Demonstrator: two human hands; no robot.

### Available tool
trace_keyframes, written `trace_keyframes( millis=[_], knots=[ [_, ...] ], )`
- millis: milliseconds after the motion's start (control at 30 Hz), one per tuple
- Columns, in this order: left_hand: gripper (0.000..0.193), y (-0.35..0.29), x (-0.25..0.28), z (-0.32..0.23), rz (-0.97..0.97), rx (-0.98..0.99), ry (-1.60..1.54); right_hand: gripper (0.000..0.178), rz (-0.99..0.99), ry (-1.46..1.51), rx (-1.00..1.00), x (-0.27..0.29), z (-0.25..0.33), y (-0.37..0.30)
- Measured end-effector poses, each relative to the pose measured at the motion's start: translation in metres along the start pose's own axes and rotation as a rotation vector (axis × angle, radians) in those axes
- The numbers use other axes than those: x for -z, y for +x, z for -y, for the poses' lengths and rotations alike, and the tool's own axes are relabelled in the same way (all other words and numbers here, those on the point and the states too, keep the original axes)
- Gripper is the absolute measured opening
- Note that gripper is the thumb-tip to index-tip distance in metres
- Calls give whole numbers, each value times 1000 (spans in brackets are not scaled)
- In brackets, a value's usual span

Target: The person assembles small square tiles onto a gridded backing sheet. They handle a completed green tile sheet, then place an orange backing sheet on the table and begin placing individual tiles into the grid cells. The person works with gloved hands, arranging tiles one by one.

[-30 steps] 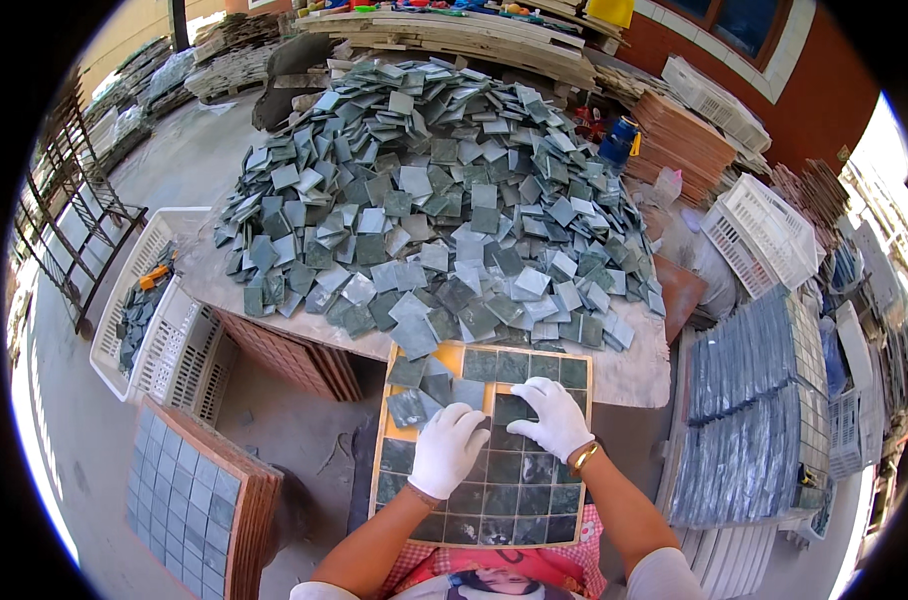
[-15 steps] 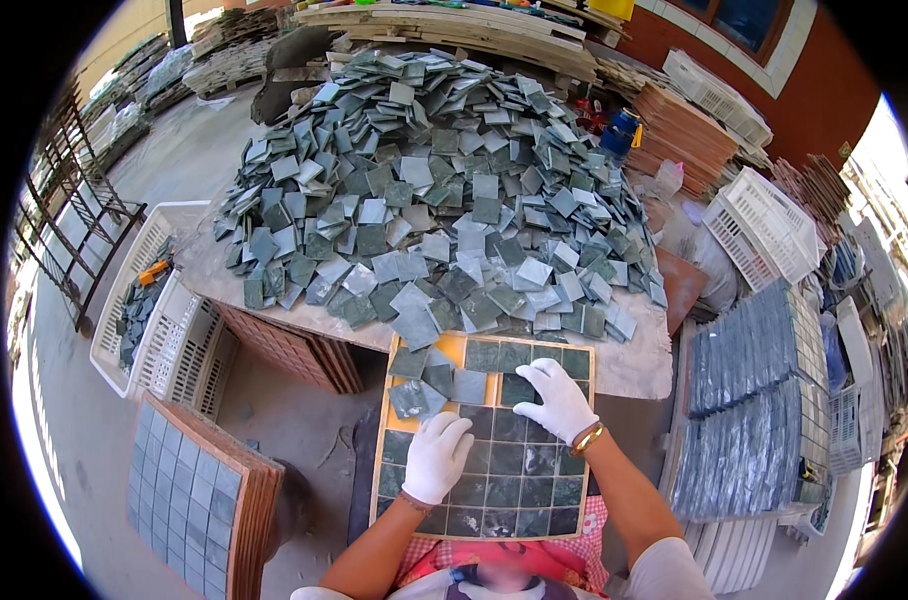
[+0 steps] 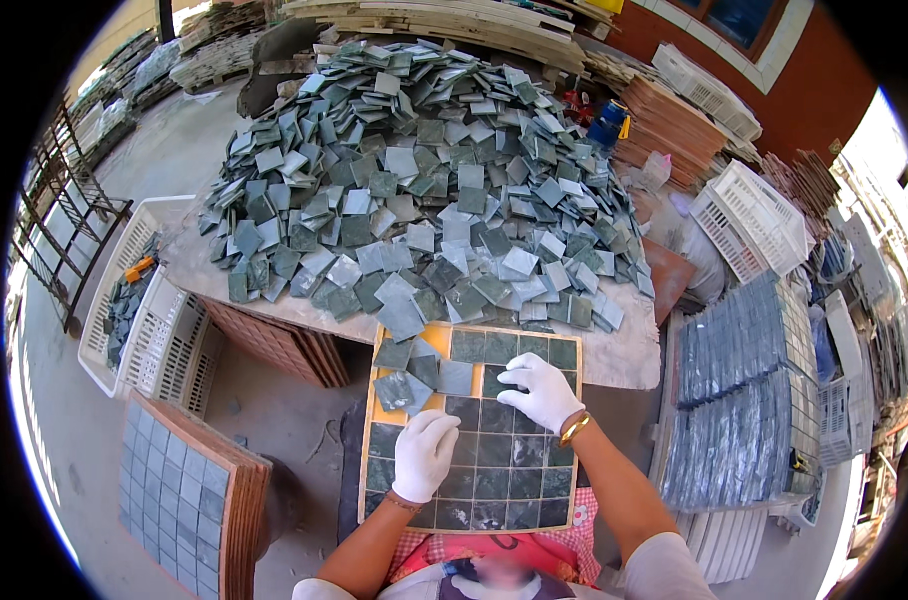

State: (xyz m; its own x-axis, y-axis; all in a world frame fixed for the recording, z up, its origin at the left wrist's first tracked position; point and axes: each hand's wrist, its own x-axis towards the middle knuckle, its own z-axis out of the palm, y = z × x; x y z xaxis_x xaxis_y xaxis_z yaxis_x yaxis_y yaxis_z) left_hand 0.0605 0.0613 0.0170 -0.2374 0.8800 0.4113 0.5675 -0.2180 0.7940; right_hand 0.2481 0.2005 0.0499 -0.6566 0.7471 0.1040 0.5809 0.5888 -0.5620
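Note:
A yellow board with a pale raised rim [image 3: 371, 470] lies in front of me, mostly covered by rows of dark green square stone tiles [image 3: 471, 482]. Several loose tiles [image 3: 394, 352] overlap at its upper left, where bare yellow shows between them. My left hand [image 3: 426, 460], in a white glove, is just below these loose tiles with its fingers curled in; what they hold, if anything, is hidden. Over the upper right rows is my white-gloved right hand [image 3: 546, 395], fingers bent and thumb apart, close to a tile in the second row. No tile shows between its fingers.
A big heap of loose tiles [image 3: 454, 190] covers the table [image 3: 614, 350] beyond the board. At left stand a tile-covered stack of boards [image 3: 174, 490] and white crates [image 3: 164, 330]. Wrapped stacks of tiled sheets [image 3: 729, 430] and another white crate [image 3: 749, 220] are at right.
The whole view has shifted slightly, so everything sits a little further left and up. Both hands keep about the same places over the board, and the tiles look unmoved.

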Motion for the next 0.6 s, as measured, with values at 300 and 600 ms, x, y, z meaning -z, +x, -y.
trace_keyframes(
  millis=[300,600],
  knots=[
    [9,10,22,4,-123,7,134,48,-16,-153,92,-22,56,38],
    [53,26,49,15,-8,-24,392,44,-28,-307,44,-27,47,42]
  ],
)
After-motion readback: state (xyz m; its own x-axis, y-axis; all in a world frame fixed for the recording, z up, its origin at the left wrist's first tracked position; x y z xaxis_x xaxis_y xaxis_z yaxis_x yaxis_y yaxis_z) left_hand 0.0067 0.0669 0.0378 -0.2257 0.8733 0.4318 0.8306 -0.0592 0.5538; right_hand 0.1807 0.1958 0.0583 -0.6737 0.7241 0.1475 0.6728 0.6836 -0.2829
